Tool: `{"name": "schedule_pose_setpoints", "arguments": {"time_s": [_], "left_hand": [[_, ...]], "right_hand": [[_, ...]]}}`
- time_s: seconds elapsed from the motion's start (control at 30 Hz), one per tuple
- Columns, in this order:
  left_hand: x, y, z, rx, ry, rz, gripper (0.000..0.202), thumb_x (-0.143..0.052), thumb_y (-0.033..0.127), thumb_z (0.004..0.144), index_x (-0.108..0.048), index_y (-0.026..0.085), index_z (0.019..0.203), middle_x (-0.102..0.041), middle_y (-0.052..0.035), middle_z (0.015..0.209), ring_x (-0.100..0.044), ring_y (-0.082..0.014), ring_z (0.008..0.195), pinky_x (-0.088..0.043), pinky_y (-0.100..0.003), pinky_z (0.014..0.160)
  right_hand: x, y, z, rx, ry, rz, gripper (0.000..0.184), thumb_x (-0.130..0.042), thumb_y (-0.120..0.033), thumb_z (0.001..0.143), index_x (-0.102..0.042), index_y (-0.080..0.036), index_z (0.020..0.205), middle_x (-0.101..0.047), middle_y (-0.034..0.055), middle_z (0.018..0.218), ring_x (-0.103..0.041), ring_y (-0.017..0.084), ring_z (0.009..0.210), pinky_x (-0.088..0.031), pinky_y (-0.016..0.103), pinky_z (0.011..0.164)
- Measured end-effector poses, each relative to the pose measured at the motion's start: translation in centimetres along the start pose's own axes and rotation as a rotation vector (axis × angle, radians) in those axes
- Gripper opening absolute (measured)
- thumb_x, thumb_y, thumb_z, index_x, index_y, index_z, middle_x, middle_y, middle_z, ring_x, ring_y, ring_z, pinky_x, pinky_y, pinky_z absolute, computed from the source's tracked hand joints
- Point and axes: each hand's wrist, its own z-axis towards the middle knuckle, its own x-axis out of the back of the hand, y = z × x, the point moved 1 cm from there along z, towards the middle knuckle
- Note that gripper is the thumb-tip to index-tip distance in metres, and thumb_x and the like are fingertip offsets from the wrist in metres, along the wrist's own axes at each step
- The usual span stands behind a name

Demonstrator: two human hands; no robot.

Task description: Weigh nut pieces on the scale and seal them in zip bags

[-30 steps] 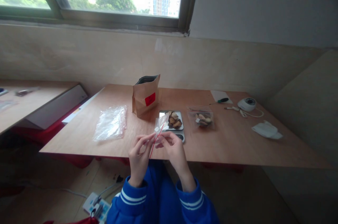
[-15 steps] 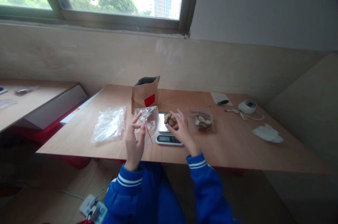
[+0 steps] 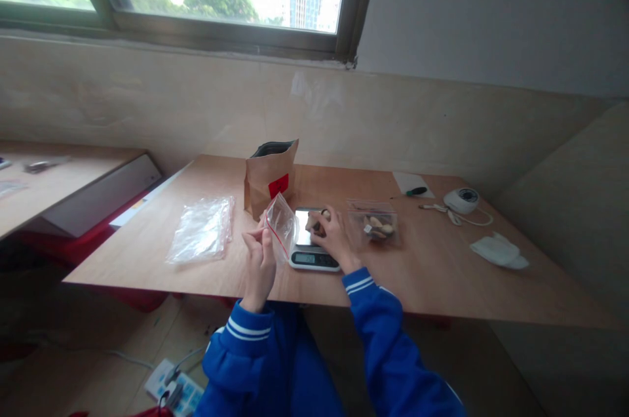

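Above the counter (image 3: 196,273), the left hand (image 3: 260,263) pinched a clear bag (image 3: 281,225) in a narrow grip while the right hand (image 3: 331,238) closed on nuts (image 3: 322,217) atop the scale (image 3: 313,253)

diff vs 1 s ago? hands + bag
The right hand let go of the small zip bag and reached forward to the nuts on the scale, closing over them. The left hand alone kept the bag, raising it beside the scale with its mouth open. The kraft pouch, stack of empty bags and filled bag stayed put.
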Motion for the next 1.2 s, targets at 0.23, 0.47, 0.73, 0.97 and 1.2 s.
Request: {"name": "schedule_pose_setpoints", "arguments": {"time_s": [0.23, 0.47, 0.73, 0.97, 1.2], "left_hand": [[-0.7, -0.3, -0.4, 0.113, -0.008, -0.026, 0.032, -0.039, 0.053, 0.091, -0.041, 0.021, 0.090, -0.060, -0.0088, 0.100, -0.060, -0.0228, 0.104, -0.046, -0.039, 0.094], [-1.1, -0.3, -0.6, 0.164, -0.049, -0.047, 0.034, -0.041, 0.054, 0.091, -0.044, 0.020, 0.094, -0.057, -0.0055, 0.092, -0.061, -0.0215, 0.093, -0.047, -0.041, 0.088], [-2.3, -0.3, -0.6, 0.159, -0.061, -0.129, 0.030, -0.040, 0.052, 0.092, -0.040, 0.022, 0.092, -0.055, -0.0025, 0.087, -0.061, -0.0175, 0.082, -0.050, -0.033, 0.074], [-2.1, 0.3, -0.9, 0.124, -0.015, -0.127, 0.030, -0.037, 0.052, 0.093, -0.038, 0.023, 0.093, -0.056, -0.0052, 0.095, -0.062, -0.0181, 0.090, -0.051, -0.034, 0.081], [-1.5, 0.9, -1.2, 0.193, 0.077, -0.192, 0.031, -0.037, 0.054, 0.093, -0.038, 0.023, 0.096, -0.061, -0.0092, 0.109, -0.064, -0.0189, 0.102, -0.052, -0.032, 0.084]], "right_hand": [[-0.1, 0.3, 1.0, -0.020, 0.130, 0.067, 0.030, -0.063, -0.025, 0.078, -0.071, -0.022, 0.107, -0.044, 0.0120, 0.133, -0.043, 0.031, 0.119, -0.039, 0.047, 0.102], [0.9, -0.6, 2.4, -0.053, 0.295, 0.297, 0.045, -0.053, -0.027, 0.083, -0.056, -0.025, 0.128, -0.048, 0.0099, 0.130, -0.045, 0.025, 0.124, -0.035, 0.042, 0.106], [4.1, -7.4, 3.3, -0.106, 0.157, 1.141, 0.025, -0.048, -0.039, 0.087, -0.038, -0.025, 0.104, -0.061, 0.0100, 0.119, -0.064, 0.018, 0.093, -0.055, 0.037, 0.079], [3.7, -9.2, 2.8, -0.207, -0.201, 0.909, 0.037, -0.057, -0.052, 0.082, -0.052, -0.021, 0.102, -0.065, 0.0044, 0.100, -0.064, 0.019, 0.095, -0.054, 0.036, 0.084], [5.2, -11.0, 2.2, 0.080, -0.288, 0.598, 0.040, -0.057, -0.051, 0.086, -0.065, -0.023, 0.112, -0.053, 0.0080, 0.138, -0.035, 0.026, 0.138, -0.026, 0.045, 0.114]]}}
